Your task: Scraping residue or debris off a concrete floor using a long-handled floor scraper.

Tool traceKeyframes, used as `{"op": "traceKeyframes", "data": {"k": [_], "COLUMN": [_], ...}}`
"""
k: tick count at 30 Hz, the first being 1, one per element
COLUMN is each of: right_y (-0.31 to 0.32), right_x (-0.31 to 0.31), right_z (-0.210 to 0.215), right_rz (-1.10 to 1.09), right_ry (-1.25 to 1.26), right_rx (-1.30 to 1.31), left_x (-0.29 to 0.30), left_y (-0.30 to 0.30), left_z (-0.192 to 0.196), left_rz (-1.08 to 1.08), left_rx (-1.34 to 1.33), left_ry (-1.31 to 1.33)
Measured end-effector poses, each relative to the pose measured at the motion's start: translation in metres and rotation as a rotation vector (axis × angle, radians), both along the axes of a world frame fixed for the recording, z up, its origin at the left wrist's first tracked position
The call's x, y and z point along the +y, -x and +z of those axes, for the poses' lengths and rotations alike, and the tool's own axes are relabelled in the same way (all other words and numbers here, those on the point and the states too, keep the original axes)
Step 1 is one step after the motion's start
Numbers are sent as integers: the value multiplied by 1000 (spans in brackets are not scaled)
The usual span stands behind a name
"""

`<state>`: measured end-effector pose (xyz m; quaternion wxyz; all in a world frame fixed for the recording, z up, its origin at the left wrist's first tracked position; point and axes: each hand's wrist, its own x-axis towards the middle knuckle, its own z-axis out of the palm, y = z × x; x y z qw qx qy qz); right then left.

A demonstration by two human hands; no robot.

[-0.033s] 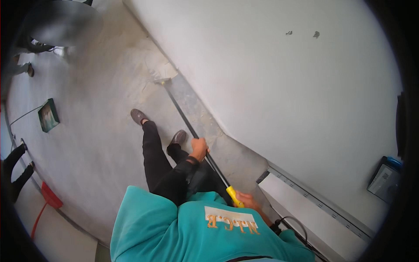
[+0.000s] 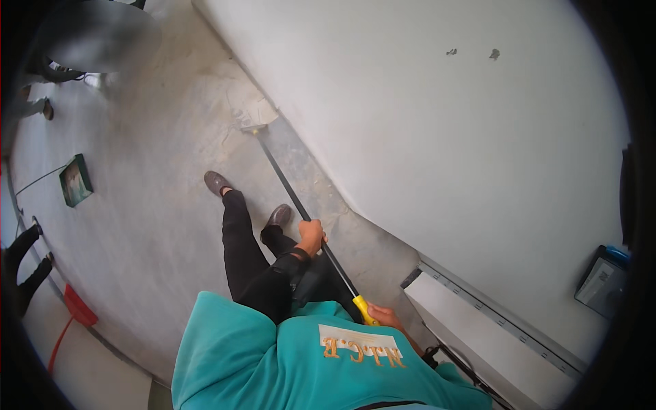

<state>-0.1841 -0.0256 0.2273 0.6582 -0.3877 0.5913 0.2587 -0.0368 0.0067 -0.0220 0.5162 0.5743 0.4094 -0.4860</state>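
Observation:
I hold a long scraper with a thin black pole (image 2: 287,188) and a yellow grip (image 2: 364,309). My left hand (image 2: 311,236) is closed around the middle of the pole. At the near end, my right hand (image 2: 387,318) grips the pole just behind the yellow grip. The scraper's blade (image 2: 254,128) rests on the grey concrete floor (image 2: 157,225) close to the foot of the white wall (image 2: 424,116), among white flakes of debris (image 2: 256,109). My legs in black trousers and my brown shoes (image 2: 217,182) stand to the left of the pole.
A white panel with a metal rail (image 2: 478,321) lies along the wall at lower right. A grey and blue box (image 2: 605,277) sits at far right. A green box (image 2: 75,179) and a red tool (image 2: 75,307) lie at left. Another person's feet (image 2: 27,263) show there.

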Motion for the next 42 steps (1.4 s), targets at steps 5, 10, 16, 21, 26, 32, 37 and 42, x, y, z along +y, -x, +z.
{"op": "traceKeyframes", "data": {"k": [5,10,16,21,26,32,37,42], "right_y": [-26,-22,-36,-16,-41,-26,-14,-36], "right_x": [-6,-2,-4,15,5,8,6,9], "right_z": [-9,4,2,11,8,14,8,5], "right_rz": [-168,-130,-300,-274,-221,-287,-176,-174], "right_ry": [-197,-161,-280,-72,-166,-117,-123,-89], "right_rx": [57,78,70,116,111,91,121,158], "left_x": [13,-7,21,-4,11,-3,-9,-10], "left_y": [-19,-1,0,0,-15,-14,1,-26], "left_z": [-26,-17,-68,-8,-39,-12,-8,-20], "left_rz": [-89,-133,97,-164,160,-79,-111,10], "left_rx": [-23,-56,-27,46,-89,78,32,75], "left_ry": [385,-51,688,-64,572,127,-20,215]}}
